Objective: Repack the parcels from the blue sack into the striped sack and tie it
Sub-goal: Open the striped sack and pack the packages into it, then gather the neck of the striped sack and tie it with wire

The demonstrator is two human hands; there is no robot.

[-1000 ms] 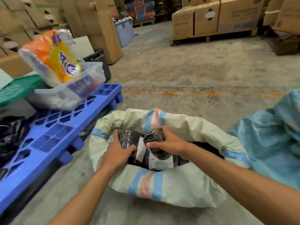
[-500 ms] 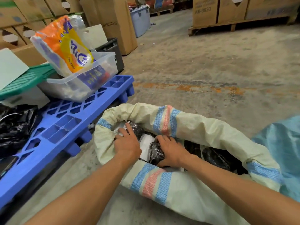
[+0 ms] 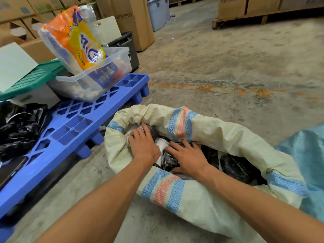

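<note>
Both hands are inside the mouth of the cream woven plastic sack with blue and pink stripes [image 3: 219, 135], which lies slumped on the grey concrete floor [image 3: 219, 67] with its rim rolled down. The left hand [image 3: 142, 146] lies palm-down on the parcels at the sack's left end, fingers loosely bent over a white-labelled package [image 3: 133, 129] — pressing on it rather than gripping. The right hand [image 3: 188, 157] is spread flat, fingers straight, on a black plastic-wrapped parcel [image 3: 169, 159] near the middle of the opening. More black wrapped parcels [image 3: 235, 166] fill the sack to the right of that hand, just below the rim. The pale blue woven sack [image 3: 306, 151] lies at the right edge, touching the striped one; its contents cannot be seen.

To the left, a blue plastic pallet [image 3: 73, 123] rests on the floor just beside the striped sack. On it stands a clear plastic tub [image 3: 98, 81] holding an orange and yellow printed bag [image 3: 75, 39] that leans upright — with crumpled black plastic sheeting [image 3: 19, 127] at the pallet's left. Brown cardboard cartons [image 3: 233, 6] on a wooden pallet stand well behind.
</note>
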